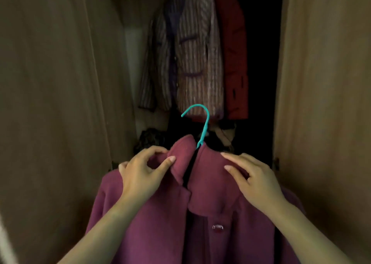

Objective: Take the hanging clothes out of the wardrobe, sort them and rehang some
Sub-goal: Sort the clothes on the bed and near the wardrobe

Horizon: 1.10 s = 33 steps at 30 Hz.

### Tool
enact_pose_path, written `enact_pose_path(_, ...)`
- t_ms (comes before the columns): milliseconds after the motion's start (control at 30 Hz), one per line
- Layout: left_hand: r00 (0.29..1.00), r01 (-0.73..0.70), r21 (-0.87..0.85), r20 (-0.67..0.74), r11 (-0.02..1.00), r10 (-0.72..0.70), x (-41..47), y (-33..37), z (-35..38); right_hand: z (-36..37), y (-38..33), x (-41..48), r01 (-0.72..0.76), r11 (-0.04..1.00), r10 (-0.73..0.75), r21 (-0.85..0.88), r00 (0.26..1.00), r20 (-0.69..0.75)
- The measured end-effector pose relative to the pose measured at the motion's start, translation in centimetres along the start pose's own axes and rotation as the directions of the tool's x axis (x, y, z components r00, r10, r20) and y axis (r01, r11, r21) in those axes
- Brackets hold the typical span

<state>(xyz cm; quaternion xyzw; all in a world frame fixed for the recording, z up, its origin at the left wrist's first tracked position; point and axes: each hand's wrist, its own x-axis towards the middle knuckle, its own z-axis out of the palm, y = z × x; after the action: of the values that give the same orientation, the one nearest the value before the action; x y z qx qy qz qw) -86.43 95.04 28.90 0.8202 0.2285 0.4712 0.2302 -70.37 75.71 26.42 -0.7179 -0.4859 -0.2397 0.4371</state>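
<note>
A maroon coat on a teal hanger fills the lower middle of the head view, in front of the open wardrobe. My left hand pinches the coat's left collar and shoulder between thumb and fingers. My right hand grips the right shoulder with curled fingers. The hanger's hook sticks up free above the collar. Inside the wardrobe a striped jacket hangs, with a red coat to its right.
Wooden wardrobe doors stand open at the left and right. Dark bundled items lie on the wardrobe floor behind the coat. The wardrobe's right interior is dark.
</note>
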Motion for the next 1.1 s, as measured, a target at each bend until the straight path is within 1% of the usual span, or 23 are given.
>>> enact_pose_path(133, 0.992, -0.082, -0.011, -0.099, 0.997, 0.081, 13.4, -1.9, 2.5, 2.9, 3.1, 13.9, 0.107, 0.994, -0.106, 0.003, 0.99, -0.089)
enact_pose_path(233, 0.981, -0.136, -0.031, -0.141, 0.99, 0.13, 23.4, -2.7, 3.9, 4.7, 4.7, 24.1, 0.145, 0.989, -0.145, -0.017, 0.975, -0.169)
enact_pose_path(400, 0.962, -0.218, -0.11, -0.195, 0.97, 0.194, 39.5, -3.9, 5.7, 6.8, 5.8, 39.4, 0.202, 0.97, -0.233, -0.132, 0.926, -0.297)
enact_pose_path(533, 0.927, -0.316, -0.215, -0.279, 0.924, 0.252, 52.0, -6.0, 6.8, 8.5, 5.8, 49.8, 0.164, 0.958, -0.242, -0.235, 0.904, -0.354)
enact_pose_path(633, 0.923, -0.352, -0.333, -0.28, 0.875, 0.264, 59.3, -6.4, 7.4, 10.0, 5.7, 56.2, 0.111, 0.943, -0.235, -0.313, 0.889, -0.393)
enact_pose_path(667, 0.916, -0.374, -0.343, -0.284, 0.861, 0.285, 61.4, -6.2, 7.6, 10.4, 5.6, 58.5, 0.106, 0.936, -0.247, -0.335, 0.877, -0.412)
enact_pose_path(767, 0.867, -0.459, -0.276, -0.347, 0.845, 0.357, 67.5, -5.4, 7.4, 10.7, 4.4, 64.9, 0.091, 0.917, -0.273, -0.388, 0.853, -0.445)
enact_pose_path(867, 0.812, -0.531, -0.233, -0.416, 0.815, 0.41, 73.7, -4.2, 6.5, 10.5, 2.5, 71.2, 0.049, 0.906, -0.255, -0.42, 0.855, -0.452)
enact_pose_path(967, 0.797, -0.558, -0.233, -0.417, 0.796, 0.437, 78.9, -2.3, 5.6, 9.7, 0.3, 77.0, 0.016, 0.896, -0.256, -0.443, 0.834, -0.489)
enact_pose_path(1100, 0.769, -0.587, -0.139, -0.404, 0.798, 0.495, 83.8, -0.4, 4.8, 9.4, -1.6, 82.4, 0.004, 0.873, -0.3, -0.488, 0.793, -0.53)
